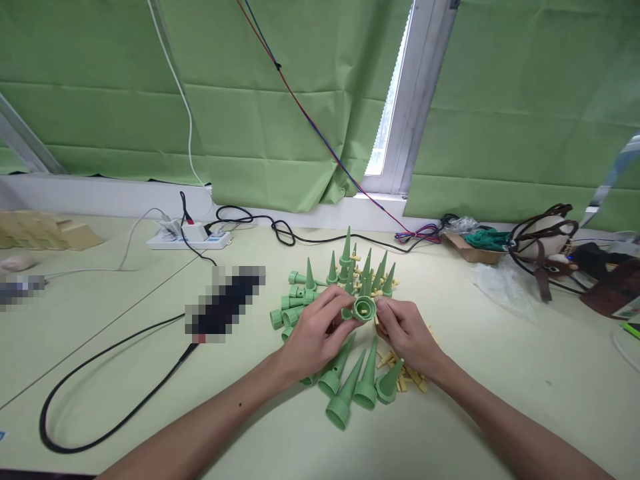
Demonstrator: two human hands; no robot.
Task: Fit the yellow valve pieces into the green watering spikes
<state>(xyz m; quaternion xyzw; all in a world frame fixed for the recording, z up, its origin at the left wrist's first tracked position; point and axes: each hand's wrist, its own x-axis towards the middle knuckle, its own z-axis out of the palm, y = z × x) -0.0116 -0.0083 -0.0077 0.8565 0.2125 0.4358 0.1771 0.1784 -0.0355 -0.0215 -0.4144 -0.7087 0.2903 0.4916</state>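
Observation:
My left hand [313, 333] is closed around a green plastic cone spike [363, 309], its round open end turned toward me. My right hand [406, 333] is closed in a pinch against the right side of that same spike; whether a small yellow piece sits in its fingers is hidden. Behind the hands, several green spikes [350, 270] stand upright and others lie on their sides. Just below my hands lie several more green spikes [357, 387]. Small yellow pieces [407, 381] are scattered under my right wrist.
A pale green table [125, 347] carries a black cable [115, 393], a white power strip [187, 237] at the back left, cardboard at the far left, and a cardboard tray, plastic bag and brown straps [543, 257] at the back right. Green curtains hang behind.

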